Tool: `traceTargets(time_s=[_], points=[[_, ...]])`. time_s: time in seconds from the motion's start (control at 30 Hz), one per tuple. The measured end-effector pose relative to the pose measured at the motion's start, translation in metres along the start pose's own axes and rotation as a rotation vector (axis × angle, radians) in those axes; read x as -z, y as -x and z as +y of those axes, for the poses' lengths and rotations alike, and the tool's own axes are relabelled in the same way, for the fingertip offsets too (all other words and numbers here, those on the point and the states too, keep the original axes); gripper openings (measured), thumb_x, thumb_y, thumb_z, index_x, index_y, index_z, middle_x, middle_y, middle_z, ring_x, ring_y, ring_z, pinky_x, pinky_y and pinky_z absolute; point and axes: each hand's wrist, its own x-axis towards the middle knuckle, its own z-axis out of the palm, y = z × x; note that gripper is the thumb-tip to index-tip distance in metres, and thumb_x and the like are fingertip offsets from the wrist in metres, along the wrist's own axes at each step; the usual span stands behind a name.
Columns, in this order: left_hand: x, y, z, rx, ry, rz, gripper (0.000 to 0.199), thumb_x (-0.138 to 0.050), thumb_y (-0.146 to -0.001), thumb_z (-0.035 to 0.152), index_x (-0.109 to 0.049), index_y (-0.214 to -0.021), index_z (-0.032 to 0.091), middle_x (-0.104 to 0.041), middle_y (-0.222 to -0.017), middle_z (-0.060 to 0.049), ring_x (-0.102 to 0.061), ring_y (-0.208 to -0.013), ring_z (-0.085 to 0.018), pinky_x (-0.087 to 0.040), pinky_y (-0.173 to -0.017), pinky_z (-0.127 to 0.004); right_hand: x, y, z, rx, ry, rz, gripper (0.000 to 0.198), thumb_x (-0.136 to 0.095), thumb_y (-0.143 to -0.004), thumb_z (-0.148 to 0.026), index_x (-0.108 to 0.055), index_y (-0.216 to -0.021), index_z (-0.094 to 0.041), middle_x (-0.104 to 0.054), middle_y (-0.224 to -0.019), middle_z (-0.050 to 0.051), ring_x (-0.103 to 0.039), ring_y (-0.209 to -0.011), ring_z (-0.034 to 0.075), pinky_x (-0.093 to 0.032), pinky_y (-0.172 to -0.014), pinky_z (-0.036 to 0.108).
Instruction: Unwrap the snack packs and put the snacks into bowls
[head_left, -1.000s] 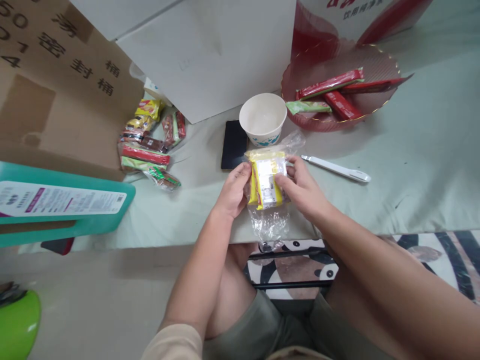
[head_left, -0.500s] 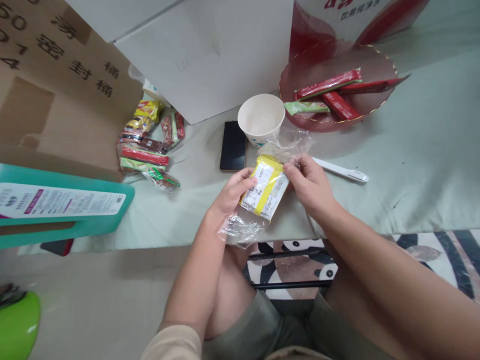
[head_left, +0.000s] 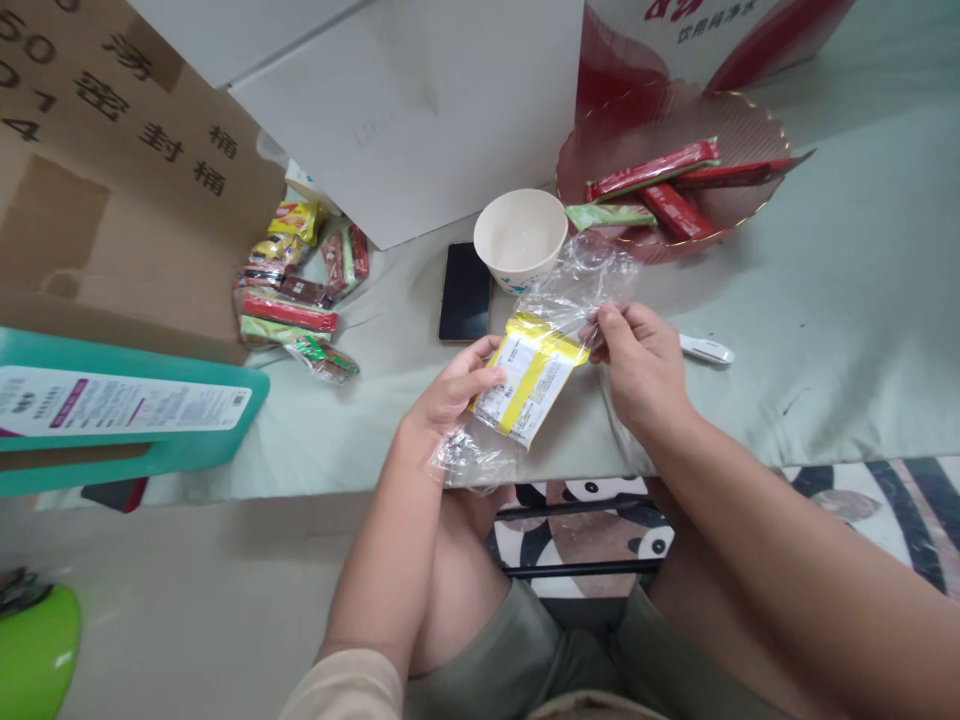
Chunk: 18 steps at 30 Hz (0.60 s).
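Observation:
My left hand (head_left: 457, 390) is closed on the left edge of a yellow-and-white packet (head_left: 525, 385) covered with small print. Clear plastic wrap (head_left: 581, 275) spreads loosely beyond the packet's far end, and more of it bunches below, by my left wrist. My right hand (head_left: 641, 360) pinches the plastic wrap just off the packet's upper right corner; some of its fingertips are hidden. Behind the packet stands a white paper bowl (head_left: 521, 240), with a black phone (head_left: 465, 292) lying flat to its left. A white penlike tool (head_left: 706, 349) lies right of my right hand, partly covered by it.
A pink ribbed bowl (head_left: 757, 215) with several wrapped snack bars is at the back right. Wrapped snacks (head_left: 291, 312) lie at the left, beside a cardboard box (head_left: 150, 220) and a teal container (head_left: 251, 400). White boxes (head_left: 420, 120) stand behind. The table's front edge is near my knees.
My right hand has moved right, off the packet's corner, drawing the plastic wrap outward. The packet and my left hand have shifted slightly left, and the wrap at the far end is more spread.

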Motion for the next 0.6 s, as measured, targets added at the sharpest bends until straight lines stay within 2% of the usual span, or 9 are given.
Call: traceTargets(time_s=[0.17,0.33,0.4,0.5,0.6], points=[[0.004,0.001,0.001,-0.002,-0.018,-0.014,0.053,-0.092,-0.058,0.036,-0.066,-0.101,0.018,-0.077,-0.086,-0.003,-0.072,-0.069,-0.016,-0.054,-0.062,-0.024,0.005,-0.003,-0.003,0.061,-0.04,0.047,0.027,-0.066,-0.091,-0.04,-0.059,-0.073,-0.021,-0.055,-0.062,-0.004,-0.048,-0.056,0.009,-0.039,-0.055,0.024],[0.01,0.005,0.0,0.05,-0.053,-0.004,0.056,-0.091,-0.057,0.035,-0.068,-0.106,0.017,-0.077,-0.088,-0.003,-0.071,-0.067,-0.016,-0.053,-0.06,-0.023,0.008,-0.01,-0.002,-0.024,-0.173,-0.015,0.022,-0.068,-0.084,-0.044,-0.064,-0.094,-0.025,-0.066,-0.083,-0.001,-0.062,-0.069,0.012,-0.044,-0.055,0.024],[0.012,0.005,-0.001,0.075,-0.05,-0.02,0.057,-0.091,-0.057,0.035,-0.068,-0.106,0.017,-0.078,-0.089,-0.004,-0.071,-0.067,-0.016,-0.054,-0.06,-0.023,0.009,-0.011,-0.002,-0.011,-0.118,-0.03,0.019,-0.072,-0.079,-0.039,-0.064,-0.087,-0.023,-0.067,-0.082,-0.001,-0.061,-0.07,0.012,-0.046,-0.058,0.025],[0.012,0.006,0.0,0.103,-0.044,-0.064,0.055,-0.091,-0.057,0.034,-0.069,-0.104,0.016,-0.078,-0.087,-0.005,-0.071,-0.066,-0.015,-0.054,-0.059,-0.022,0.01,-0.012,-0.001,-0.011,-0.089,0.006,0.018,-0.071,-0.077,-0.035,-0.061,-0.073,-0.021,-0.062,-0.07,-0.002,-0.054,-0.062,0.011,-0.044,-0.059,0.026],[0.012,0.007,0.003,0.118,-0.028,-0.095,0.052,-0.09,-0.057,0.033,-0.071,-0.102,0.015,-0.078,-0.086,-0.005,-0.072,-0.066,-0.016,-0.055,-0.059,-0.022,0.012,-0.013,-0.002,-0.011,-0.128,0.032,0.019,-0.071,-0.076,-0.035,-0.058,-0.07,-0.022,-0.058,-0.065,-0.003,-0.051,-0.059,0.011,-0.042,-0.059,0.027]])
